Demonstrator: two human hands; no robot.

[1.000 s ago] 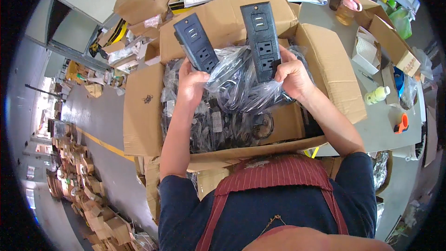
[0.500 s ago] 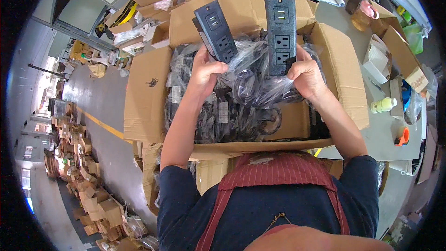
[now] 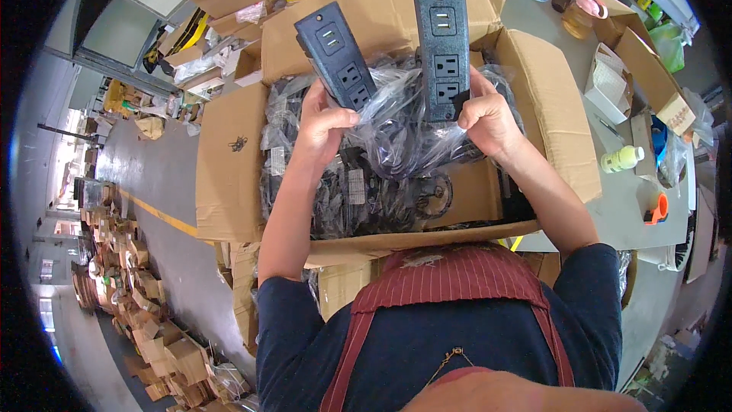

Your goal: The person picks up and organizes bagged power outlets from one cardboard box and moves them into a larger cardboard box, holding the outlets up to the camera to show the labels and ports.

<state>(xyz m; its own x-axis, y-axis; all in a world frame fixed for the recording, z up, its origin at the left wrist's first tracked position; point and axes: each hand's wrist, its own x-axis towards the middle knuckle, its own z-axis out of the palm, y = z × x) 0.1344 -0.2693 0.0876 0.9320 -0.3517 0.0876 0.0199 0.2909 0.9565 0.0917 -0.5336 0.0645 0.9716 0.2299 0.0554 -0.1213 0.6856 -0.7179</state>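
Outlet strips (image 3: 442, 46) edged leftward; left hand (image 3: 323, 123), right hand (image 3: 489, 120) each grip one's lower end.

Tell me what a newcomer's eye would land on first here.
Probably a long black outlet strip tilted in the left hand and a second black strip in the right hand. Below them, an open brown cardboard box holds black items in clear plastic bags. Farther right, an orange ring-shaped object stands out on the grey table.

Power strips (image 3: 442, 56) are black, carton (image 3: 550, 103) brown, apron (image 3: 451, 286) pinstriped maroon.
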